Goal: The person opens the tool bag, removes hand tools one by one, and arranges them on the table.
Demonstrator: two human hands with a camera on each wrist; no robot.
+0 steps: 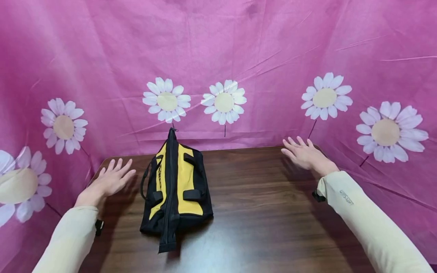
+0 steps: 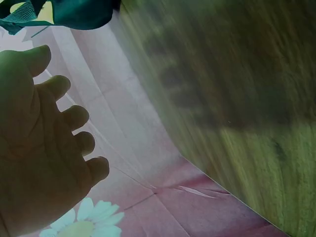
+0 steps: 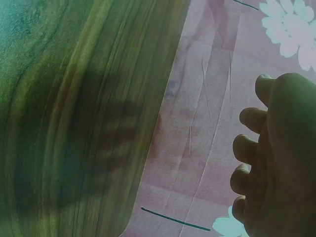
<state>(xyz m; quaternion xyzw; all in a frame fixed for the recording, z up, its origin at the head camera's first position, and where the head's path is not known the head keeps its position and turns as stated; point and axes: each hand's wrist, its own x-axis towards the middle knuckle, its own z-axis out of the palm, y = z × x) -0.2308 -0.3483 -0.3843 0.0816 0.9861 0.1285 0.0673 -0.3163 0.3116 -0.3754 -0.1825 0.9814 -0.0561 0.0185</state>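
A black and yellow zippered tool bag stands on the brown wooden table, left of the middle, its zipper running front to back along the top. To the left of the bag, my left hand hovers over the table with fingers spread, holding nothing. Far to the right, my right hand is held above the table's back right corner, palm down, likewise holding nothing. In the left wrist view, part of the bag shows at the top edge. Only table and cloth lie beyond the right hand in its wrist view.
A pink cloth printed with large white daisies hangs behind and along both sides of the wooden table. Hand shadows fall on the tabletop. Black straps and a side handle stick out from the bag.
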